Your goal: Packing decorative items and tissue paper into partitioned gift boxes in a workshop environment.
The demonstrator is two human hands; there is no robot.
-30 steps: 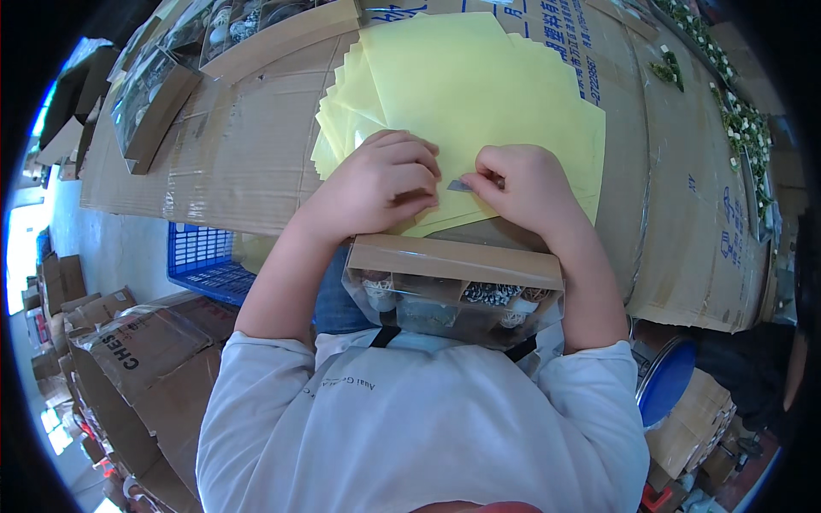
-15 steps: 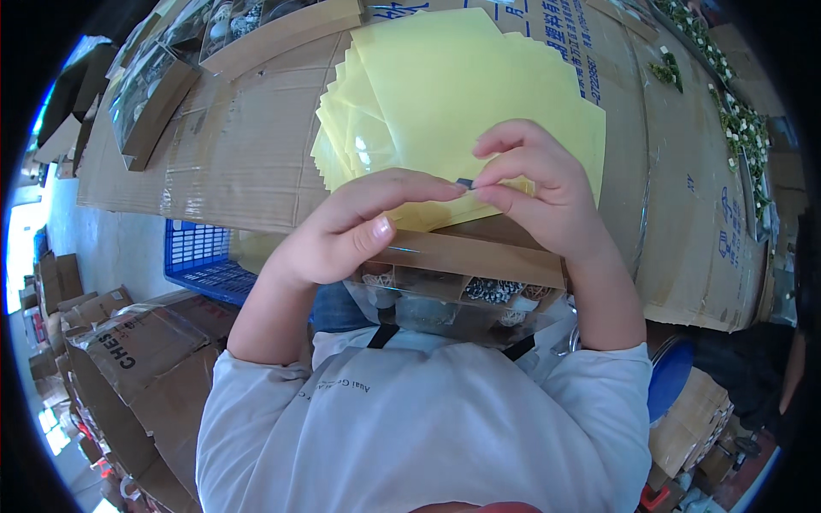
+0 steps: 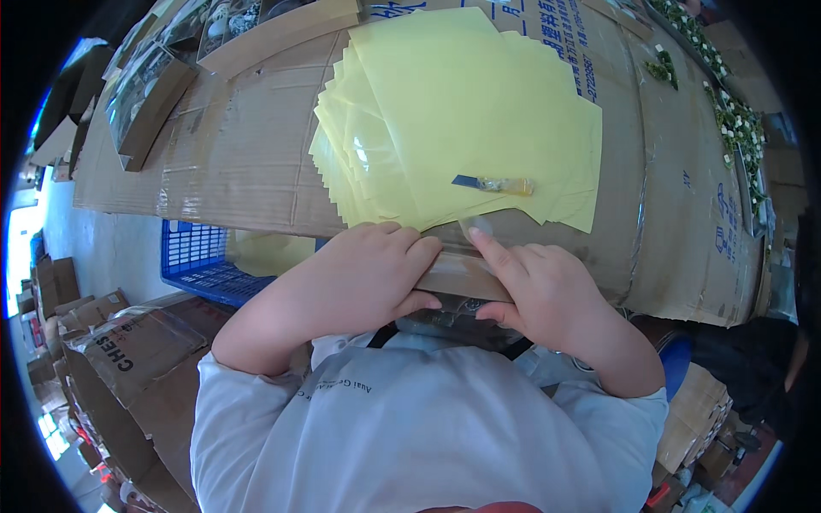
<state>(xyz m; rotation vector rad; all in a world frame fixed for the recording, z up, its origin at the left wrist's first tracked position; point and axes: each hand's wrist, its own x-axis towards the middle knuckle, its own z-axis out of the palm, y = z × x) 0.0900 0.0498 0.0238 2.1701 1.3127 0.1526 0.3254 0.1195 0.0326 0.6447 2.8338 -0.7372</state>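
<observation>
Two hands grip one box; one knife.

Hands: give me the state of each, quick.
Left hand: curled shut over the box, gripping its top edge.
Right hand: fingers extended, pressing the box, thumb underneath.

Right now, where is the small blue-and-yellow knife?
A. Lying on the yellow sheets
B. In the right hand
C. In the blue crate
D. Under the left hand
A: the knife lies alone on the yellow sheets, apart from both hands, which press on a flat box at the table edge.
</observation>
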